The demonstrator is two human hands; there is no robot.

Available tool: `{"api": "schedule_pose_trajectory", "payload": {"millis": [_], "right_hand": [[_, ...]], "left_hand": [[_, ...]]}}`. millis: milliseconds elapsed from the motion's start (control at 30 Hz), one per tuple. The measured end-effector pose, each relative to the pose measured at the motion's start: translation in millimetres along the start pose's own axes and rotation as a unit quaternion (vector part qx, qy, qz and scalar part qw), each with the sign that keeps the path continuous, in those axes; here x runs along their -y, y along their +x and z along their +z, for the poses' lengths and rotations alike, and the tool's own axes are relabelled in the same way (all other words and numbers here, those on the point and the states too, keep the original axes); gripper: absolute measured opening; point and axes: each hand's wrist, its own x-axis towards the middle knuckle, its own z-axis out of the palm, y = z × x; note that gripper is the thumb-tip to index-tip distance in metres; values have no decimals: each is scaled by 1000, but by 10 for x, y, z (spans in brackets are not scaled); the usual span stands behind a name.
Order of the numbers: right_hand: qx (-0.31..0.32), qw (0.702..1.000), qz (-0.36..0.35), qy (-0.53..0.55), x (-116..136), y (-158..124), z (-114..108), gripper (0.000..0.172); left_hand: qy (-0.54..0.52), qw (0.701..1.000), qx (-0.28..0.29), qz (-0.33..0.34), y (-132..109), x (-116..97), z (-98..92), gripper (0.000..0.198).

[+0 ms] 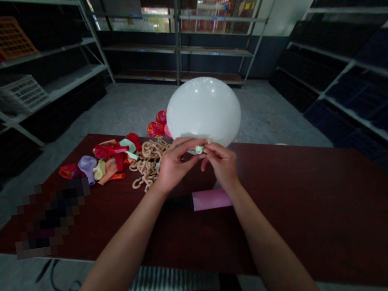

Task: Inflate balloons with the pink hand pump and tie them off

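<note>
An inflated white balloon [203,111] floats just above the dark red table [317,214], held by its neck. My left hand [175,164] pinches the balloon's neck from the left, fingers closed around it. My right hand [222,160] grips the same neck from the right, fingers curled. A pink and black hand pump [205,200] lies on the table under my wrists. A heap of flat balloons [103,161] in red, purple, yellow and orange lies to the left, beside a pile of beige chain-like pieces [148,164].
Small red inflated balloons [157,124] sit behind the white one at the table's far edge. Metal shelving [21,59] with plastic crates lines the left, back and right walls. A dark cable [59,282] trails on the grey floor at lower left.
</note>
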Motion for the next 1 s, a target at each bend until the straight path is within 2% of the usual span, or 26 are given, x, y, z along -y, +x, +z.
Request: {"api": "schedule_pose_trajectory", "payload": {"millis": [133, 333, 467, 600, 733, 833, 1000], "right_hand": [[27, 999, 9, 38, 75, -1, 13, 10], [58, 996, 20, 66, 164, -1, 51, 9], [83, 993, 52, 68, 205, -18, 70, 16], [125, 980, 91, 127, 253, -39, 55, 24], [162, 962, 115, 187, 327, -49, 51, 45], [156, 962, 139, 176, 364, -59, 69, 55], [95, 972, 154, 148, 359, -68, 90, 36]], "left_hand": [[-9, 1000, -20, -2, -9, -15, 13, 33], [19, 996, -47, 68, 9, -137, 2, 26], [62, 990, -66, 106, -11, -216, -21, 25], [91, 983, -52, 147, -26, -249, -40, 28], [98, 985, -58, 128, -18, -227, -60, 25], [103, 986, -50, 125, -8, -208, -84, 24], [113, 983, -10, 142, 4, -205, -119, 19]]}}
